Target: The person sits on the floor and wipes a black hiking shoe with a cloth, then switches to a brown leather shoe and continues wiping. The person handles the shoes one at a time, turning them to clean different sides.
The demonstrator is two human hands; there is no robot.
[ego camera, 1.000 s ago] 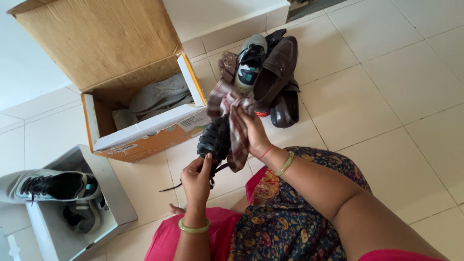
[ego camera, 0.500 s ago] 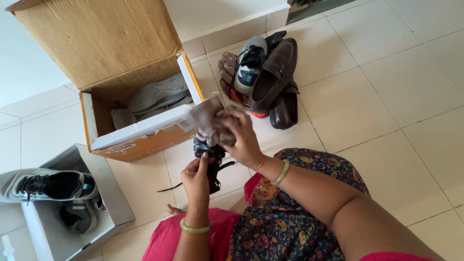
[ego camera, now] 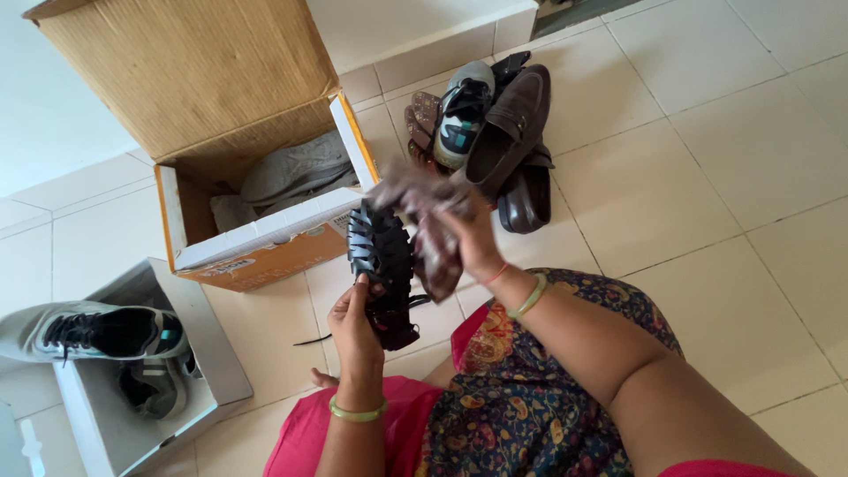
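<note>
My left hand (ego camera: pixel 353 325) grips a black strappy sandal (ego camera: pixel 382 263) by its heel end and holds it up over the tiled floor. My right hand (ego camera: pixel 473 240) clutches a brownish checked cloth (ego camera: pixel 422 210) bunched against the upper side of the sandal. Both wrists carry green bangles. My lap in a patterned dress (ego camera: pixel 530 389) lies below the hands.
An open cardboard box (ego camera: pixel 256 238) with grey shoes inside stands at the left. A pile of shoes (ego camera: pixel 495 132), brown loafers and a sneaker, lies behind the hands. A white shoebox (ego camera: pixel 208 362) with grey sneakers sits at the lower left. A black lace (ego camera: pixel 311 339) lies on the floor.
The sandal has turned so its strapped side shows fully, and it is now raised higher. My right hand with the cloth has shifted from over the sandal's top toward its right side.
</note>
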